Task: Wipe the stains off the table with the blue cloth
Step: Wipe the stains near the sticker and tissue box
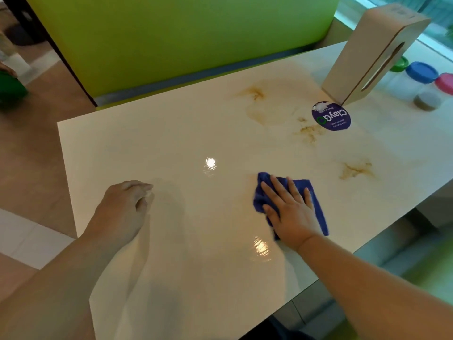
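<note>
Right hand flat on the blue cloth, near right of the white table

Head view: the right hand [291, 212] presses the blue cloth [318, 212] with straight fingers. The left hand [122, 207] rests loosely curled on the table [171, 148], holding nothing. Brown stains [355, 169] lie farther right.

**Free room on the worktop [171, 138].** Between your left grip [122, 207] and right grip [291, 212] the surface lies open, as does the stretch from the right grip out to the brown stains [355, 169]. At the far right corner an upright tissue box [367, 57] stands in the way, with lidded jars [421, 72] beside it. The round sticker [331, 116] at its base lies flat. A green seat back [171, 40] rises beyond the far edge.
</note>
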